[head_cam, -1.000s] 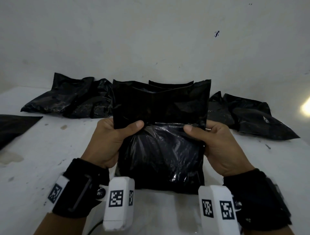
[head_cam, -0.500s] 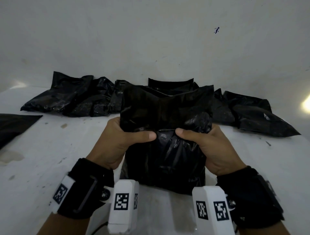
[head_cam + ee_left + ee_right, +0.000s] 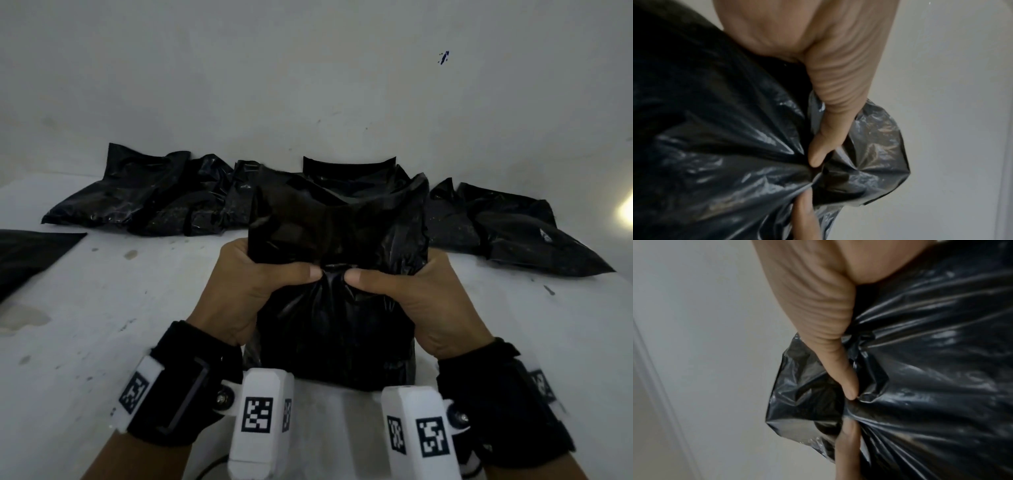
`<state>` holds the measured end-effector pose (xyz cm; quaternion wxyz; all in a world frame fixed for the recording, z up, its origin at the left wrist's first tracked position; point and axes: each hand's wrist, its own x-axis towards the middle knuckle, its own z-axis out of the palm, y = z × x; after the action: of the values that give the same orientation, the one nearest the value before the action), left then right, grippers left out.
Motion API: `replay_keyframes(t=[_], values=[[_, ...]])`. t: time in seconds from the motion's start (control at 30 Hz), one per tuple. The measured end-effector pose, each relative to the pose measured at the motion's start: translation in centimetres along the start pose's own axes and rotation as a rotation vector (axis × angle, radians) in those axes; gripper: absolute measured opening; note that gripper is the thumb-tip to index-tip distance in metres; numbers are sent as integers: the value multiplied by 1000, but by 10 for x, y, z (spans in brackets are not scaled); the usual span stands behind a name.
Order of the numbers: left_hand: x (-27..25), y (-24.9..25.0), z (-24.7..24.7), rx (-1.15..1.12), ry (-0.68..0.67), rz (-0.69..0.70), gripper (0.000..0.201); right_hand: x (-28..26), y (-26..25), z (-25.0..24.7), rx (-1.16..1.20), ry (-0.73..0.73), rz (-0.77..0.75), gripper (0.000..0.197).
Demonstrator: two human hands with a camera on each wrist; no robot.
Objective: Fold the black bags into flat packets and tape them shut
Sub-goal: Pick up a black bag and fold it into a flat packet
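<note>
A filled black bag (image 3: 337, 329) stands upright on the white table (image 3: 102, 329) in front of me, its open top bunched above my thumbs. My left hand (image 3: 253, 284) grips its left side, thumb pressed across the front to the middle. My right hand (image 3: 411, 287) grips the right side the same way, and the two thumb tips nearly meet. In the left wrist view my left hand (image 3: 818, 155) pinches the black bag (image 3: 725, 146) at a gathered neck. The right wrist view shows my right hand (image 3: 849, 392) pinching the black bag (image 3: 931, 378) likewise.
A row of filled black bags (image 3: 147, 202) lies along the wall at the back, running on to more black bags (image 3: 513, 233) at the right. A flat black bag (image 3: 27, 253) lies at the left edge. A bright light (image 3: 627, 212) glares at the far right.
Both thumbs have slid inward across the bag's front until they nearly meet. The bag's upper part has been gathered and crumpled and stands lower than before.
</note>
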<state>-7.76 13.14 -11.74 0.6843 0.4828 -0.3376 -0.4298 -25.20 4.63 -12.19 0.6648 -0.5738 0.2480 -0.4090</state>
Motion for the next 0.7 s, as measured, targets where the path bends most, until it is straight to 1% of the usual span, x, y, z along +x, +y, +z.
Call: replay_keyframes(t=[0.07,0.13,0.23,0.37,0.47,0.63,0.7], values=[[-2,0,3,11,-5,-4,37,-1,1,2,-1,1,-19,30],[-2,0,4,11,13,3,34,-1,2,2,-5,24,-20,30],[-1,1,3,1,51,23,25,0,2,-2,-20,63,-14,20],[0,2,2,23,66,37,27,1,2,-5,-32,76,-23,19],[2,3,0,8,72,30,28,1,1,-5,-13,95,-4,23],[2,4,-3,-7,73,21,31,2,0,-5,23,127,39,22],[2,3,-3,-15,58,16,29,2,-1,-4,43,129,42,21]])
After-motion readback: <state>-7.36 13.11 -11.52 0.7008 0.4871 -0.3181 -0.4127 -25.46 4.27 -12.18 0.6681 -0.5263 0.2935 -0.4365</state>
